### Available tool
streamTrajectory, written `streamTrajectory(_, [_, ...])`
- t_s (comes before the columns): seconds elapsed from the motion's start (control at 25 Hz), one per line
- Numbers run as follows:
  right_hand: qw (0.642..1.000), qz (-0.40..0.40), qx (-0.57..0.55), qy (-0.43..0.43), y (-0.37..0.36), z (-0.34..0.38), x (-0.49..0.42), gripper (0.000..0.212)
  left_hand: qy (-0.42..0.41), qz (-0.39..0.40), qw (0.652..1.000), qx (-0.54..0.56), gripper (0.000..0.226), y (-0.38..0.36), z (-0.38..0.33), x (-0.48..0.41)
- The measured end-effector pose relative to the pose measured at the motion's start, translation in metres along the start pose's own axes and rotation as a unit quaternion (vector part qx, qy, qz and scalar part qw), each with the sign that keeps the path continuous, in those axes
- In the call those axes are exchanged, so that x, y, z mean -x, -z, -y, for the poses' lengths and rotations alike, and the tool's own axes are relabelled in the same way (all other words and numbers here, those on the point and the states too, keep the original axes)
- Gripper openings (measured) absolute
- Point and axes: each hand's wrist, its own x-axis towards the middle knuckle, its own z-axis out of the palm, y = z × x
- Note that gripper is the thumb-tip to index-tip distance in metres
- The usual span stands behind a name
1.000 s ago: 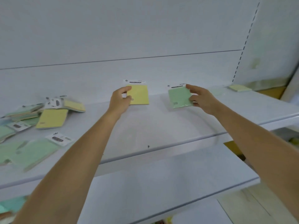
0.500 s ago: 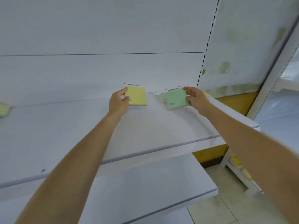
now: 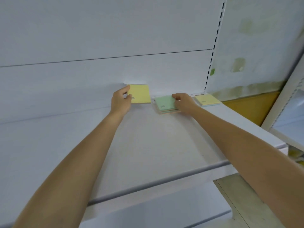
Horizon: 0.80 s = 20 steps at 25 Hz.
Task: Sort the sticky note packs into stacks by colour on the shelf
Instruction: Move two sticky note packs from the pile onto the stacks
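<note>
A yellow sticky note pack (image 3: 140, 94) is held at its left edge by my left hand (image 3: 120, 101), close to the shelf's back wall. My right hand (image 3: 184, 102) grips a green pack (image 3: 164, 102) that rests on top of a small stack with a peach-coloured edge (image 3: 169, 111) at the back of the white shelf (image 3: 148, 145). To the right of that stack lies another pack with a pale yellow top (image 3: 207, 100), near the shelf's right end.
The white back panel (image 3: 115, 38) rises behind the packs, with a slotted upright (image 3: 213, 51) at its right. A lower shelf (image 3: 156, 214) juts out below. The shelf's right end drops off by a yellow wall strip (image 3: 250, 104).
My view has swung right, so the loose packs at the left are out of sight. Both hands moved toward the back wall; the green pack came down onto the small stack.
</note>
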Motion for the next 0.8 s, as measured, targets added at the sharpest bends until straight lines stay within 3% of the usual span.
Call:
streamTrajectory(0.24, [0.997,0.042,0.058,0.026,0.002,-0.008,-0.004,0.034,-0.009,-0.022,1.0,-0.015,0.042,-0.021,-0.02,0.003])
streamTrajectory(0.48, [0.986,-0.004,0.076,0.149,0.046,-0.026,0.022,0.043,0.002,-0.026,1.0,0.002,0.043,-0.06,-0.042,0.003])
streamTrajectory(0.56, [0.983,-0.033,0.137,0.121,0.076,-0.051,0.031,0.05,-0.003,0.0,1.0,0.016,0.042,-0.091,-0.054,0.006])
streamTrajectory(0.68, [0.967,-0.018,0.253,-0.011,0.105,-0.084,0.05,0.074,-0.002,0.047,0.999,0.003,0.037,-0.141,-0.064,0.013])
streamTrajectory(0.8, [0.964,0.021,0.251,-0.085,0.109,-0.102,0.064,0.092,0.01,0.086,0.996,0.018,0.019,-0.181,-0.076,0.019])
